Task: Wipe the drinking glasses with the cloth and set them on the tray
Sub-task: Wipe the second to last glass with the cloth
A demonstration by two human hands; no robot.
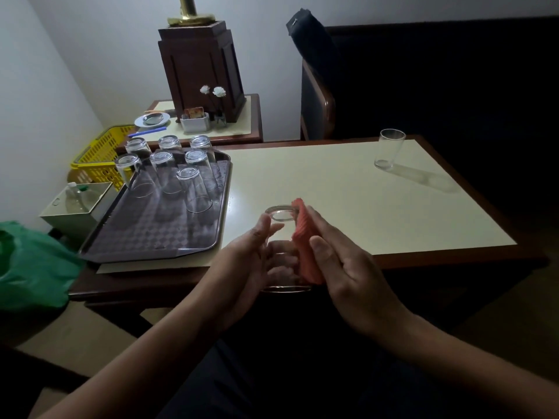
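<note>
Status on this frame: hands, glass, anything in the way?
Left hand grips glass; right hand presses cloth on its side. Seven glasses inverted on tray, one upright glass on table. Path to tray open.

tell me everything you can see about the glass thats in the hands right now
The held glass is a clear, plain tumbler, slightly tapered, with a thick base. It is upended: the narrower base points up and away, the wider open rim toward the person. The left hand grips its left side, fingers showing through the wall. The right hand presses a ribbed orange cloth against its right side. It hangs over the near edge of the table, not resting on it.
</note>
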